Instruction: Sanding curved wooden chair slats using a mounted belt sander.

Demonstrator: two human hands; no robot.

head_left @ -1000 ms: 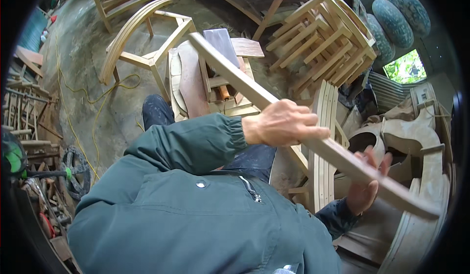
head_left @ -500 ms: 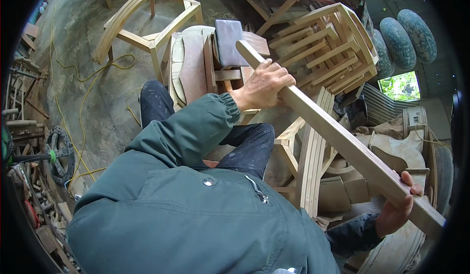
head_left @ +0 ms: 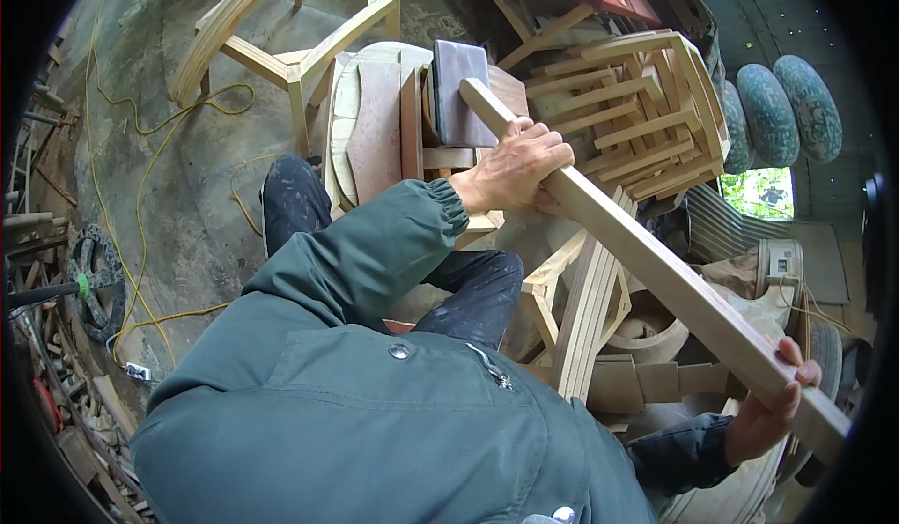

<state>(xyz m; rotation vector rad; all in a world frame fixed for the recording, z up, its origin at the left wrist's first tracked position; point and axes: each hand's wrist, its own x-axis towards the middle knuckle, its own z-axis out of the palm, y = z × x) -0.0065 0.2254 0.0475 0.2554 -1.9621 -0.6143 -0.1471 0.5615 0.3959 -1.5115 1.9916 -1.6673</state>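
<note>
A long, pale, squared wooden bar (head_left: 655,257) slants across the view from upper middle to lower right. Near its upper end, my left hand (head_left: 518,170) is closed round it. Toward its lower end, my right hand (head_left: 770,402) grips it, with fingers over the edge. The bar's upper tip lies over a dark flat sanding pad or board (head_left: 459,84), which stands on a wooden support; I cannot tell whether they touch. Shaped reddish wooden panels (head_left: 377,131) stand just left of that board.
A wooden frame with a curved rail (head_left: 314,51) stands at the upper left, and stacked slatted frames (head_left: 688,103) at the upper right. Several long strips (head_left: 585,313) lean below the bar. A yellow cord (head_left: 140,215) trails over the floor. Grey-green rounded rolls (head_left: 773,112) sit far right.
The view has shifted slightly, so the surroundings sit a little differently in it. Both hands keep their hold on the bar, its upper end now a little farther right and overlapping the dark board.
</note>
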